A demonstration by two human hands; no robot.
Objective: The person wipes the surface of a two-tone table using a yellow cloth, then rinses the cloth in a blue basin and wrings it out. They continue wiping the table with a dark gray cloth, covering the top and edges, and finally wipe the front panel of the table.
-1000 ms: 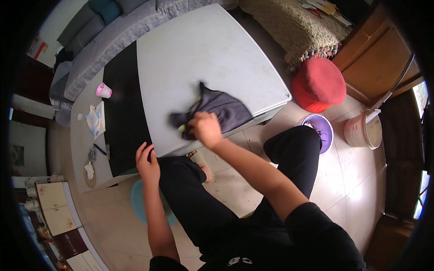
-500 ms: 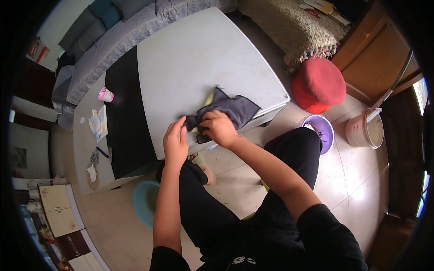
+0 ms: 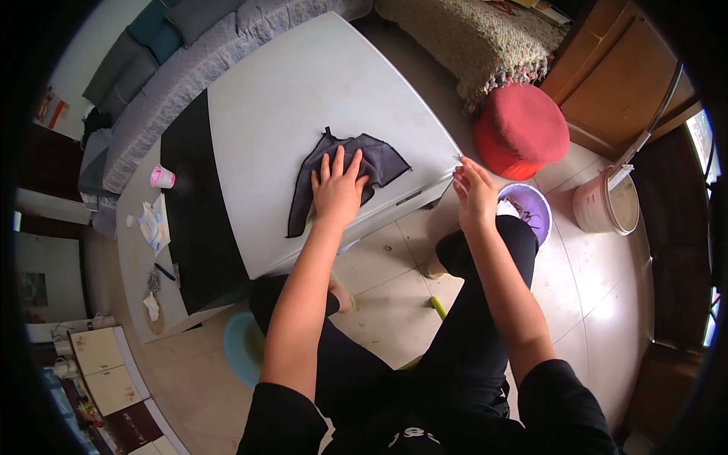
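Note:
A dark grey cloth with black edging and a bit of yellowish underside lies partly spread on the pale grey tabletop. My left hand rests flat on it, fingers spread. Over at the table's right front corner is my right hand, its fingers bent and drawn together close to the edge. A tiny bit of something shows at those fingertips, too small to name.
A purple bucket with items inside stands by my right knee, near a red round stool and a pale bucket. A teal basin sits at left. A pink cup and tissues lie on the table's left part.
My right hand has left the cloth and moved right to the table corner. My left hand has moved onto the cloth, which now lies flatter and farther left.

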